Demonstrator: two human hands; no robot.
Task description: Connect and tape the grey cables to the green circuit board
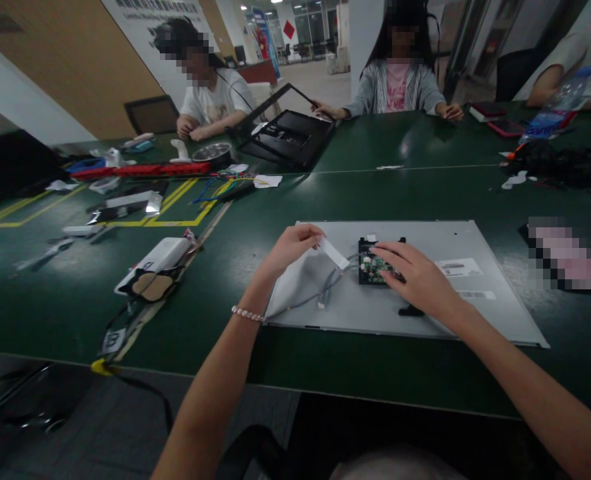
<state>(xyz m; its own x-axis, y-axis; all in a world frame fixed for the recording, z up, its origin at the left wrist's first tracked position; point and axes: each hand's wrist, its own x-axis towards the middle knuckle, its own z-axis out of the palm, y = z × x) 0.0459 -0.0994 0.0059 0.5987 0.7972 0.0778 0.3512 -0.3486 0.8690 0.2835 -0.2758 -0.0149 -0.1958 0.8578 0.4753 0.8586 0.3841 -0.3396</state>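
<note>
A grey metal panel (480,313) lies flat on the green table in front of me. On it sits a small black circuit board (375,268) with green parts. My right hand (415,277) rests on the board, fingers stretched out flat over it. My left hand (290,248) is pinched shut on a white flat ribbon strip (334,253) that runs toward the board. Thin grey cables (325,292) lie on the panel below the strip. A pearl bracelet (248,314) is on my left wrist.
A white device with cables (152,267) lies left of the panel beside yellow tape lines (185,213). Two people sit across the table around a black monitor casing (290,137). Black items (560,163) and a red phone (505,127) lie far right, by a third person's arm.
</note>
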